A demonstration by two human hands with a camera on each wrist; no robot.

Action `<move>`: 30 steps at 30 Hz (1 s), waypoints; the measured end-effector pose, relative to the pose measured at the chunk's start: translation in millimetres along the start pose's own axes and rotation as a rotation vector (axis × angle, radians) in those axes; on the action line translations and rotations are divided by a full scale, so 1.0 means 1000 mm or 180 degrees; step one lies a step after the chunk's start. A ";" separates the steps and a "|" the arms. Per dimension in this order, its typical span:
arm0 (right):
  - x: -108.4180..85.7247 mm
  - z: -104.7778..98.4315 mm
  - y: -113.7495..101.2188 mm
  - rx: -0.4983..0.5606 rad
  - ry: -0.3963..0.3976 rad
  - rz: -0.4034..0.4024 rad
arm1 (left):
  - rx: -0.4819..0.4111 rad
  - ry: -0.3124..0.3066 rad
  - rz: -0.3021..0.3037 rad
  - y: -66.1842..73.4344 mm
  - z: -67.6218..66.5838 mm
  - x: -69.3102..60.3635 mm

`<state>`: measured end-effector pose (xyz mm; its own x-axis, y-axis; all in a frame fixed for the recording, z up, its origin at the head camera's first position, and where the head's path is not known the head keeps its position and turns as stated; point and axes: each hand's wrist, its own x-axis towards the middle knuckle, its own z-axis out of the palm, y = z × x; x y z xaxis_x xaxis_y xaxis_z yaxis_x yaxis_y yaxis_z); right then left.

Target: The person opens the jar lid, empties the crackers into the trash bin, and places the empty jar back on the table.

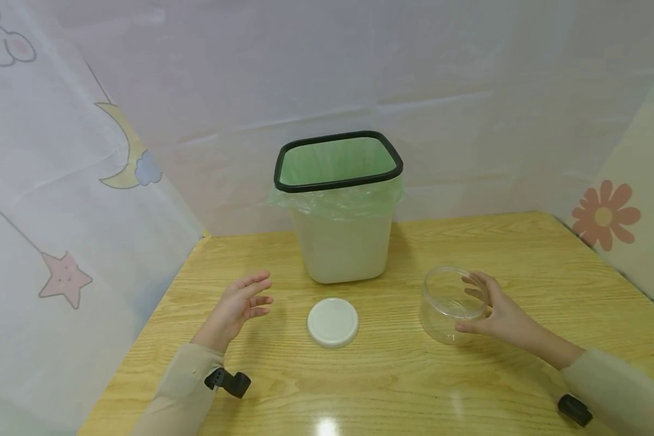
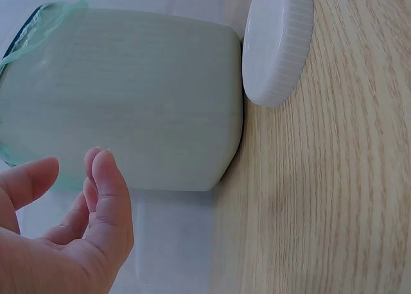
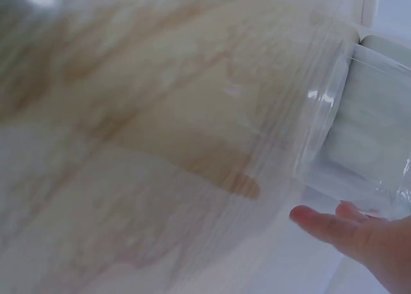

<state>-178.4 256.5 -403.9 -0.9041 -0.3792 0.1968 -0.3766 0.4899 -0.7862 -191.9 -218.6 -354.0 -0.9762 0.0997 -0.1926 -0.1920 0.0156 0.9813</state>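
Observation:
A clear, round plastic jar (image 1: pixel 441 324) stands upright and lidless on the table, right of centre. My right hand (image 1: pixel 493 315) is at its right side in the head view, with fingers and thumb spread about the wall. In the right wrist view the straight fingers (image 3: pixel 340 230) lie close along the jar (image 3: pixel 321 133); contact is unclear and the thumb is out of sight. A white round lid (image 1: pixel 332 322) lies flat near the middle. My left hand (image 1: pixel 234 312) hovers left of this lid, fingers loosely bent and holding nothing. The left wrist view shows the lid's ribbed edge (image 2: pixel 298 56).
Behind the lid stands a pale bin (image 1: pixel 346 248) with a black rim (image 1: pixel 338 184) and a green liner bag (image 1: pixel 360 200). The wood-grain table (image 1: pixel 294 375) meets a cloth backdrop (image 1: pixel 469 151) at its far edge.

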 end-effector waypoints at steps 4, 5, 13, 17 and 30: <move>-0.001 -0.002 0.000 -0.0120 -0.0040 0.0027 | 0.0002 0.0023 -0.0004 -0.001 0.000 0.000; -0.002 -0.003 0.000 -0.0145 -0.0047 0.0043 | 0.0010 0.0032 -0.0003 -0.001 0.000 0.000; 0.000 -0.021 -0.003 -0.0202 0.0017 -0.0002 | 0.0340 0.0232 0.0055 0.005 -0.001 -0.002; 0.003 -0.035 -0.009 -0.0124 0.0093 0.0020 | 0.0561 0.0302 0.0135 0.011 0.000 -0.002; 0.008 -0.053 -0.020 -0.0352 0.0188 0.0035 | 0.0881 0.0373 0.0320 0.026 0.003 0.002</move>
